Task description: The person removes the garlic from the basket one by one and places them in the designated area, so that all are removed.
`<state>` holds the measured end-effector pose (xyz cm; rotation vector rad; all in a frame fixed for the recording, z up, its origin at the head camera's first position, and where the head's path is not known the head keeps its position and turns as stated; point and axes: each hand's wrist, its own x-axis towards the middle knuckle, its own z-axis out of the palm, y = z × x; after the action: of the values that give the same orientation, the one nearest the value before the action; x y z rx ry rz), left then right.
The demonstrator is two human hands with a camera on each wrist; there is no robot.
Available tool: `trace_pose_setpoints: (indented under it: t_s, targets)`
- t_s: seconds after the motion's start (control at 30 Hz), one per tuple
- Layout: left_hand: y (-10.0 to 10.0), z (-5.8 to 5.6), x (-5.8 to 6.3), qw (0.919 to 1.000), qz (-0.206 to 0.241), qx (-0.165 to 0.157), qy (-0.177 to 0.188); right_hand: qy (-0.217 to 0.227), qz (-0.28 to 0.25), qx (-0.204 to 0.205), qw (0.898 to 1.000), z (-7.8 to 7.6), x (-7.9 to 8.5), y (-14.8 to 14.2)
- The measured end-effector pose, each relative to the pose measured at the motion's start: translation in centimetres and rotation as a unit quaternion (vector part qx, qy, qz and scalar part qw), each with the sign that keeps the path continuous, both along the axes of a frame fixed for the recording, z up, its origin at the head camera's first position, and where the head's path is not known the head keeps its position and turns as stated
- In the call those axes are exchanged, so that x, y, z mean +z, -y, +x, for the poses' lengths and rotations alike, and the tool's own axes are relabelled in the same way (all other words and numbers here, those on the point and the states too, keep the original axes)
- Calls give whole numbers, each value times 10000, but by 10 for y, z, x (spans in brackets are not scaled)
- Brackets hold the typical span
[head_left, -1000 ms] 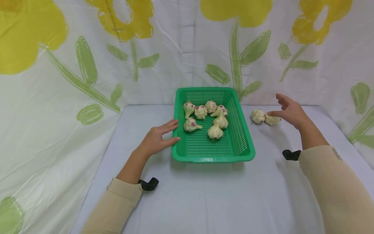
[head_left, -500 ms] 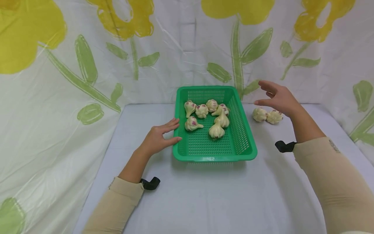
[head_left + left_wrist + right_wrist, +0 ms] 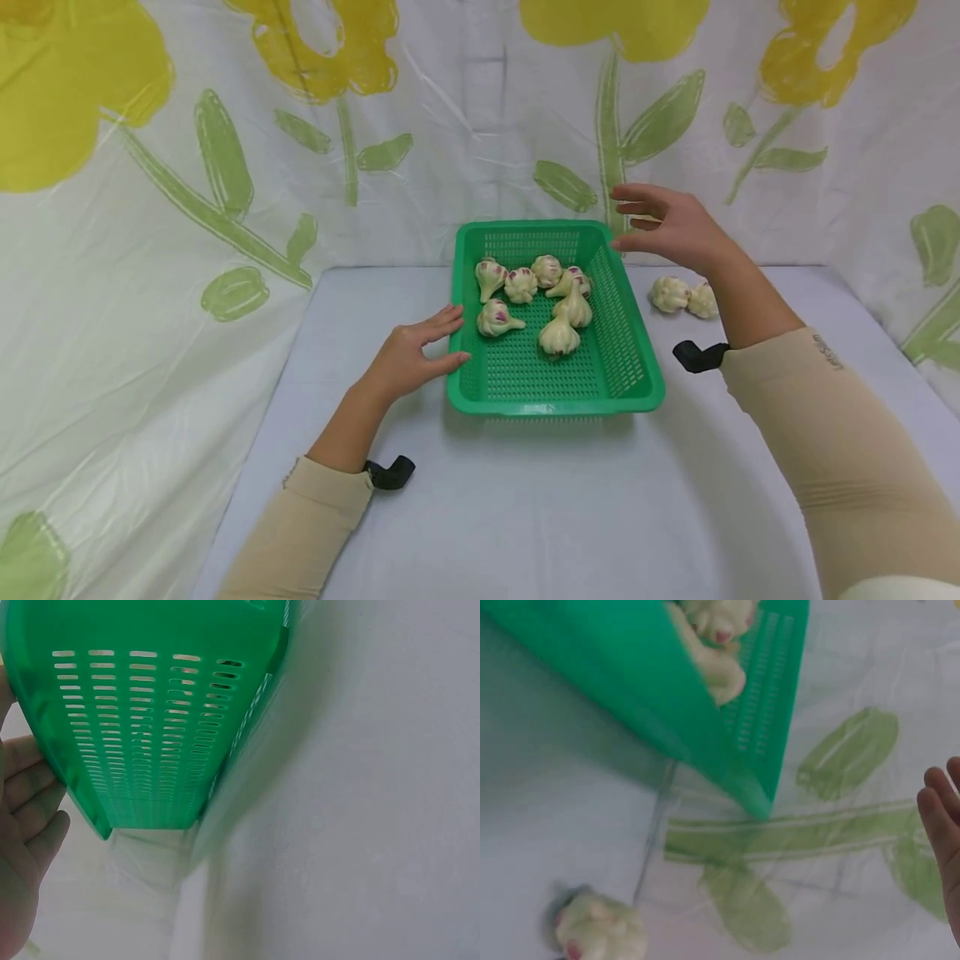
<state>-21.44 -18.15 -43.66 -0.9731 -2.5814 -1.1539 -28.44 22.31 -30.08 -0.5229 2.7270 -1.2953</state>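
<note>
A green plastic basket (image 3: 551, 408) stands on the table with several garlic bulbs (image 3: 559, 335) inside, most toward its back and right. My left hand (image 3: 401, 358) touches the basket's left rim, fingers fairly straight; the left wrist view shows the fingertips (image 3: 46, 776) against that rim. My right hand (image 3: 671, 229) hovers by the basket's back right corner, holding nothing, thumb apart from the fingers. To the right of the basket, two more garlic bulbs lie side by side on the table, one whole in view (image 3: 670, 294) and the other (image 3: 702, 300) partly behind my right wrist.
A white cloth (image 3: 525, 517) covers the table. Behind it and at both sides hangs a white curtain (image 3: 435, 167) with yellow flowers and green leaves. Black wrist mounts (image 3: 390, 473) stick out at both sleeves.
My right hand has moved left and up, from over the two loose garlic bulbs to the basket's back right corner. The left hand stays at the left rim.
</note>
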Motion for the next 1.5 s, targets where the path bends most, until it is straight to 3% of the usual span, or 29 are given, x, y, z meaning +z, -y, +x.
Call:
trace_pose_setpoints:
  t_s: [0.2, 0.4, 0.53, 0.77, 0.93, 1.17, 1.5]
  targets:
    - [0, 0, -1, 10000, -7, -33, -91, -100, -39, 310, 9995, -9, 0, 28]
    - [-1, 0, -2, 9999, -22, -29, -166, 68, -211, 601, 9979, -16, -4, 55]
    - [-1, 0, -2, 9997, -66, -23, -224, 279, 0, 926, 9953, -21, -11, 70]
    - [-1, -1, -2, 9994, -130, -2, -328, 1161, 743, 1709, 9756, -25, -30, 91]
    - [-2, -1, -2, 9990, -149, -31, -411, 1319, 1124, 2052, 9632, -26, -39, 105]
    - [-2, 0, -2, 9994, -118, -13, -326, 1347, 1527, 2082, 9567, -28, -51, 129]
    - [-2, 0, -2, 9992, -44, -87, -400, 1803, 1844, 1703, 9511, -40, -72, 149]
